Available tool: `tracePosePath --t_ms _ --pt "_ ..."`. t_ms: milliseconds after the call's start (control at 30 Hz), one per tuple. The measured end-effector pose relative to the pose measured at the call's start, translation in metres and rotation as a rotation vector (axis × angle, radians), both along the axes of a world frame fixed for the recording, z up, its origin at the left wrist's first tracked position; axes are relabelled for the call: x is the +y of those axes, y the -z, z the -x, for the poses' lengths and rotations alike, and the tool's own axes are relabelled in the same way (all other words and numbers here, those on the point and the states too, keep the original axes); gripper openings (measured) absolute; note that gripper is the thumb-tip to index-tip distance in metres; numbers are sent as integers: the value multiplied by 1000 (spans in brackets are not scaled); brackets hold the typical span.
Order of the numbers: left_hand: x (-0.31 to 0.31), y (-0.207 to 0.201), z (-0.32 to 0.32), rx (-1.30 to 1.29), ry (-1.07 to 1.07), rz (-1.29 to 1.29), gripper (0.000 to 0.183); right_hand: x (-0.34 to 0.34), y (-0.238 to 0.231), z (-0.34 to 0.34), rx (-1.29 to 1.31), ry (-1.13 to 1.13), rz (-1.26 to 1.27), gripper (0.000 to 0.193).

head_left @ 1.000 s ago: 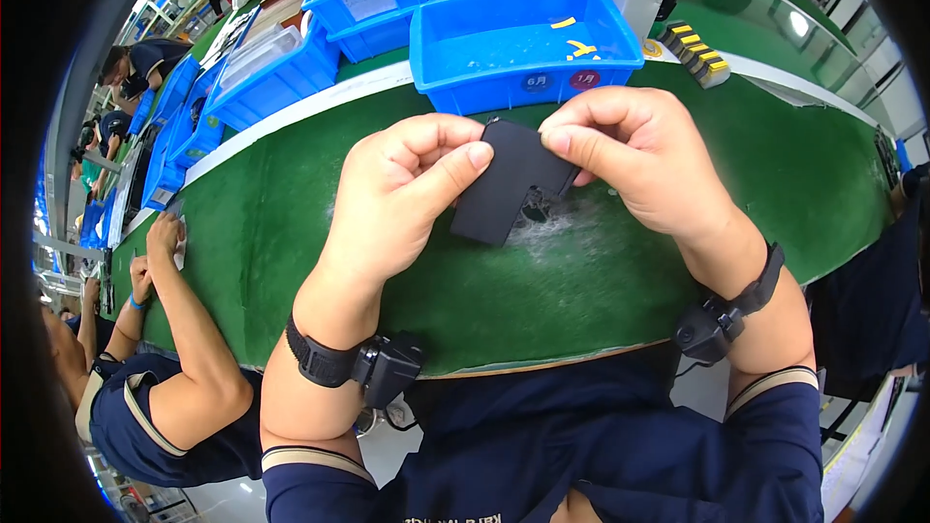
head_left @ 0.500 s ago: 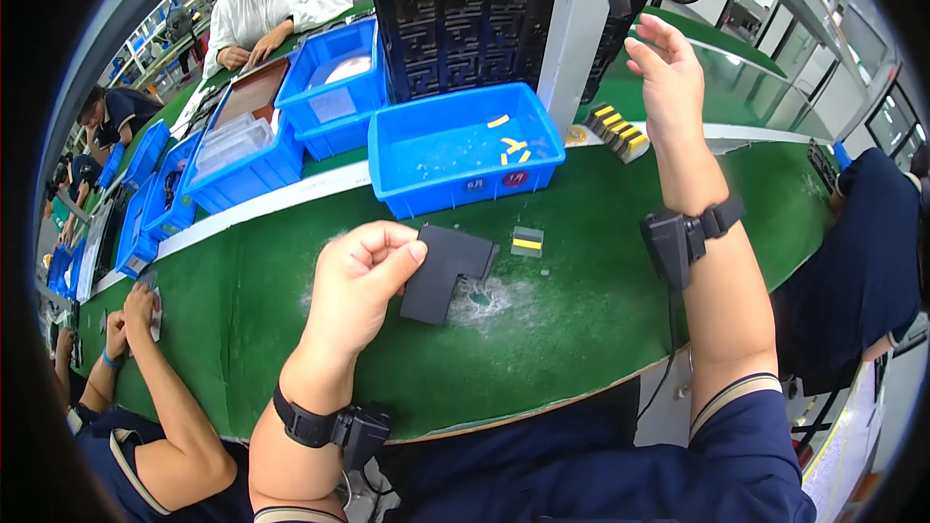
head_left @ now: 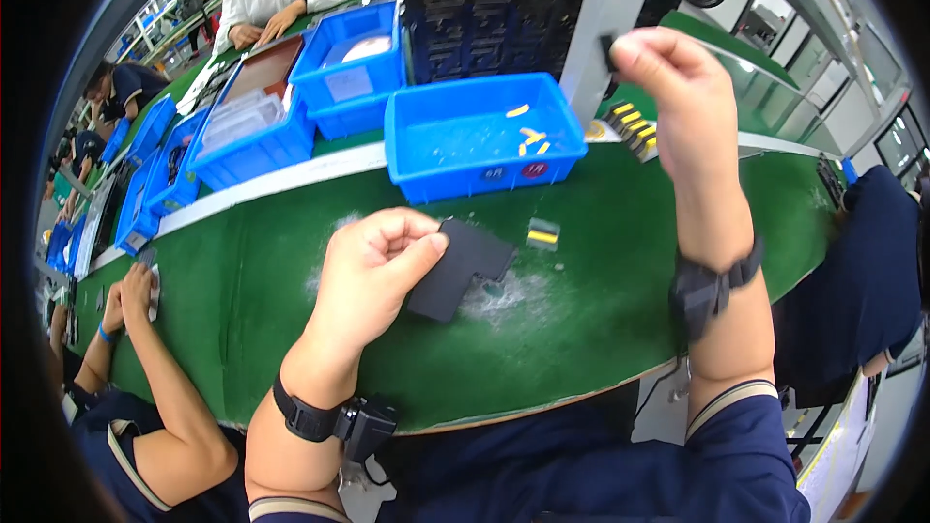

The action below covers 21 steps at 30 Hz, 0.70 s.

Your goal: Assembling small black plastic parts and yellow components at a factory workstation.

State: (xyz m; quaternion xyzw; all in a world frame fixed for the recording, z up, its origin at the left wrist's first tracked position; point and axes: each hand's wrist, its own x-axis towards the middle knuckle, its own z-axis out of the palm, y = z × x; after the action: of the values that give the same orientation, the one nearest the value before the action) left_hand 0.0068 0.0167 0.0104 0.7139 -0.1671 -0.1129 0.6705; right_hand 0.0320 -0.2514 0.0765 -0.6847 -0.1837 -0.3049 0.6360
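My left hand (head_left: 378,266) pinches the upper left edge of a flat black plate (head_left: 463,266) with a notch cut into one side. The plate is tilted just above the green tabletop. My right hand (head_left: 678,87) is raised by the grey post, thumb and fingers closed on a small dark piece (head_left: 608,53) whose kind I cannot make out. Behind the plate lies a small clear strip with a yellow and black band (head_left: 543,234). Beyond it stands a blue bin (head_left: 484,172) with several small yellow pieces inside.
The grey post (head_left: 612,0) rises behind the bin. A row of yellow-and-black blocks (head_left: 632,128) stands right of it. More blue bins (head_left: 254,167) line the left back. Co-workers sit across and at both sides; one's hands (head_left: 136,295) are at the left.
My right hand has come down a little and its spread fingers have closed on the small dark piece, which was up against the post. My left hand still holds the plate. The view has shifted slightly.
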Motion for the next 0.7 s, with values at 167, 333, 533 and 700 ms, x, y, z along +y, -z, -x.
tracePosePath --t_ms 167,333,533,700 --pt "-3 1 4 69 11 -23 8 60 43 49 263 -82 273 7" --pt "-5 -1 6 88 46 38 7 64 54 47 430 -151 128 8" --pt "-3 -2 4 103 63 58 9 62 58 50 534 -231 122 13" --pt "-4 -2 6 89 52 59 8 64 59 50 559 -225 105 12"
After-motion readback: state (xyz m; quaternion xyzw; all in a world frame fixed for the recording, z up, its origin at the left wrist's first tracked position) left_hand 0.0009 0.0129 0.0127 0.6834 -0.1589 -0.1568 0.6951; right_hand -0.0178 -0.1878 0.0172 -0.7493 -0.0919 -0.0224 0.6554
